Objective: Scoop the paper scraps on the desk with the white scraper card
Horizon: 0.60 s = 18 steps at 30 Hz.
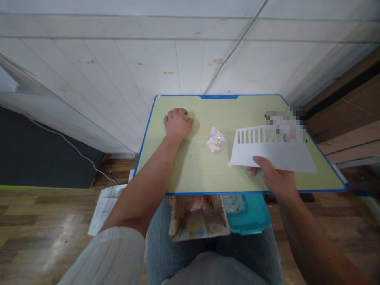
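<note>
My right hand [274,176] grips the near edge of a thin white sheet [267,155], thumb on top and fingers underneath. A row of oblong slots runs along the sheet's far side; I cannot tell whether it is paper or plastic. On the left part of the pale yellow table [196,170] rests my left hand [178,123], palm down, holding nothing, its fingers slightly bent and the thumb apart. Between the hands lies a small heap of whitish-pink scraps [216,139], like torn paper. One small pale piece [229,164] sits by the sheet's near left corner.
Below the table's front edge are a patterned open box [198,233] and a turquoise plastic container [257,215] with pale bits. A blurred-out patch [286,124] hides things at the table's right. A white panelled wall [166,55] stands behind, with a cable [234,49] running down it.
</note>
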Each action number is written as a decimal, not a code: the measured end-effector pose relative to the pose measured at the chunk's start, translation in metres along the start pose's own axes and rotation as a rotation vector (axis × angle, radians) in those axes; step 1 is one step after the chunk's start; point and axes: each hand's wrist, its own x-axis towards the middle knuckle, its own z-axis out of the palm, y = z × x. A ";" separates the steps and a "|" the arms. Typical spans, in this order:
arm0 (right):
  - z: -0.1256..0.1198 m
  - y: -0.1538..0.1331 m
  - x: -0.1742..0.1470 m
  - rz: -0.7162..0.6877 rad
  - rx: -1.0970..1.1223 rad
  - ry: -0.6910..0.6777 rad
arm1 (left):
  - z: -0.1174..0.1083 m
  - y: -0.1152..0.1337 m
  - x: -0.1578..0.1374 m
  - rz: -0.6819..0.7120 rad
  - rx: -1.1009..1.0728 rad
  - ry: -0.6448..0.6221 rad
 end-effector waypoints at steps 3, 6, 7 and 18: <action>-0.003 -0.003 -0.004 -0.010 0.028 0.012 | 0.000 0.000 0.000 0.006 0.000 0.000; -0.003 -0.007 -0.006 -0.021 -0.005 -0.007 | 0.000 0.000 -0.001 0.007 0.003 -0.003; -0.003 -0.008 -0.007 -0.022 -0.019 -0.018 | -0.001 0.000 -0.001 0.006 0.002 -0.005; -0.012 -0.001 -0.010 0.040 0.102 0.002 | -0.001 0.000 0.000 0.007 0.002 -0.006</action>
